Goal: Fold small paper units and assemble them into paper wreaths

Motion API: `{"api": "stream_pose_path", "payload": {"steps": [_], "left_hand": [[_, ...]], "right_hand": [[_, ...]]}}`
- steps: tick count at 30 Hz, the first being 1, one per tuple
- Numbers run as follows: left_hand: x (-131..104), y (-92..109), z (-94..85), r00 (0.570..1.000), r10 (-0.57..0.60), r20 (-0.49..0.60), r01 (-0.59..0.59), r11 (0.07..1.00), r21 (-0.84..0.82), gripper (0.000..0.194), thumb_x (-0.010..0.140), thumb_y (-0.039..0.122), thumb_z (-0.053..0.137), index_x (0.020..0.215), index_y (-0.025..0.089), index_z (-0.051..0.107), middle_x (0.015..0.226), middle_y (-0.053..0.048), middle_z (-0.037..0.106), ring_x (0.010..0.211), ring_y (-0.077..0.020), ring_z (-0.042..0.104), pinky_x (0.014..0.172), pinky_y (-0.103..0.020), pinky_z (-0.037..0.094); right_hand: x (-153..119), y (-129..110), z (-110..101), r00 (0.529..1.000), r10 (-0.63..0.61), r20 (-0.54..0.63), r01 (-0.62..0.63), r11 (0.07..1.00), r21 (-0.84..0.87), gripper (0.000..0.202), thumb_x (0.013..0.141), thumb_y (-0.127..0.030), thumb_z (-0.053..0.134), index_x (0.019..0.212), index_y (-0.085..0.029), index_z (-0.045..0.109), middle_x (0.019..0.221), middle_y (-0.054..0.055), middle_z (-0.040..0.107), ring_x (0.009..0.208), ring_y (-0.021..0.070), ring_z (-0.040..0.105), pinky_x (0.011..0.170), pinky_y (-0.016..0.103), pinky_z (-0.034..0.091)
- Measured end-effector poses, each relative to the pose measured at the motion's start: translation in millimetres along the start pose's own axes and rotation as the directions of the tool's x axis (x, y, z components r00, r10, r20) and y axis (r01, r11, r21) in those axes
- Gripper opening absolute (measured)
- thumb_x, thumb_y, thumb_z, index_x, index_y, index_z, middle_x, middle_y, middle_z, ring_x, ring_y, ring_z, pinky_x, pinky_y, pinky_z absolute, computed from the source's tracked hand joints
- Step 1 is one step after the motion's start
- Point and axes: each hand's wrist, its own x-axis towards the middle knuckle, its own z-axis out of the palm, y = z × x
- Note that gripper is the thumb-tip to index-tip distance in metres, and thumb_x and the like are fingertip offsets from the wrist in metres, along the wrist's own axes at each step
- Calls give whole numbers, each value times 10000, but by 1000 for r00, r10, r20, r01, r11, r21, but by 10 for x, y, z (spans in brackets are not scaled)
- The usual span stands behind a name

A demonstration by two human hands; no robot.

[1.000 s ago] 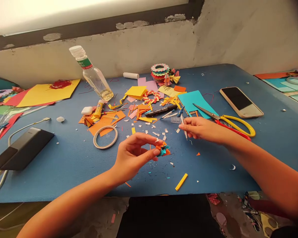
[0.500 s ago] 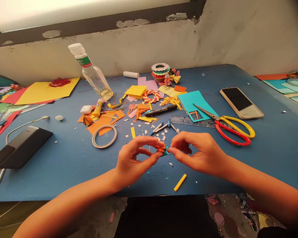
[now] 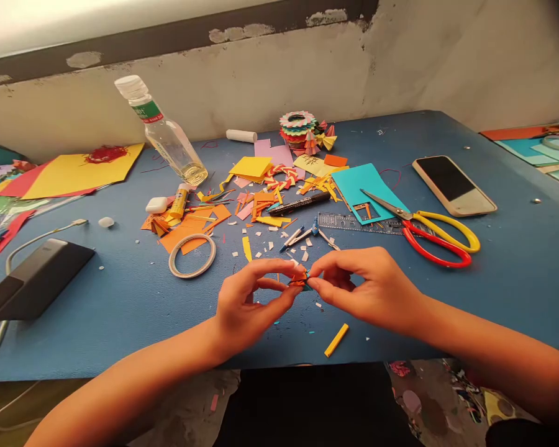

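Note:
Between my two hands is a small folded paper piece (image 3: 299,279), orange with some blue-green. My left hand (image 3: 254,301) pinches it from the left with thumb and forefinger. From the right, my right hand (image 3: 370,288) grips its other end between thumb and fingertips; the fingers hide much of the piece. Just beyond the hands lie a compass (image 3: 315,228) and white paper bits. A yellow folded paper strip (image 3: 336,340) rests on the table in front of my right hand.
Scissors (image 3: 423,233) lie across a clear ruler (image 3: 340,221) and blue paper (image 3: 363,186) on the right, near a phone (image 3: 451,185). Left are a tape roll (image 3: 192,256), a glue stick (image 3: 180,200), a bottle (image 3: 168,139) and a black device (image 3: 37,279). Paper scraps cover the middle.
My right hand has moved slightly left, its fingertips now closer to the left hand's and covering more of the paper piece. The left hand keeps its pinch. The view has shifted a little.

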Motion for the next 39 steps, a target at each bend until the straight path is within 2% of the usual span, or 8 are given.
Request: {"api": "stream_pose_path", "payload": {"steps": [8, 15, 20, 30, 39], "left_hand": [[-14, -14, 17, 999, 38, -5, -37, 999, 24, 458, 728, -13, 672, 1112, 224, 593, 994, -30, 715, 877, -151, 703, 681, -230, 631], [-13, -22, 26, 999, 36, 2, -36, 999, 13, 447, 730, -8, 674, 1109, 212, 586, 999, -42, 711, 873, -157, 704, 673, -231, 633], [-6, -5, 29, 1000, 19, 6, -19, 1000, -8, 437, 729, -8, 677, 1097, 211, 592, 970, -29, 715, 854, -147, 708, 683, -213, 626], [3, 13, 17, 1000, -11, 12, 11, 1000, -6, 419, 731, 0, 680, 1086, 200, 586, 962, -39, 715, 846, -143, 704, 672, -210, 626], [15, 11, 20, 1000, -6, 7, 6, 999, -46, 467, 717, -41, 674, 1095, 221, 591, 975, -19, 709, 874, -137, 698, 697, -210, 623]], "right_hand": [[1, 1, 46, 997, 76, -10, -75, 996, 56, 101, 795, -211, 594, 782, -164, 683, 515, -35, 567, 452, 70, 463, 455, 188, 382], [-15, 26, 100, 980, 184, 74, -194, 969, 154, 81, 788, -216, 573, 755, -170, 630, 520, -47, 540, 467, 68, 443, 457, 184, 361], [-16, 29, 115, 978, 192, 81, -205, 961, 186, 53, 764, -199, 568, 743, -170, 606, 529, -61, 467, 477, 64, 398, 456, 179, 347], [-2, -4, 62, 968, 216, 131, -240, 946, 216, 41, 721, -152, 565, 691, -179, 552, 525, -74, 414, 473, 59, 364, 437, 174, 324], [13, -24, 17, 978, 198, 68, -207, 968, 146, 62, 764, -219, 588, 787, -167, 615, 518, -60, 464, 459, 70, 386, 431, 193, 332]]}}
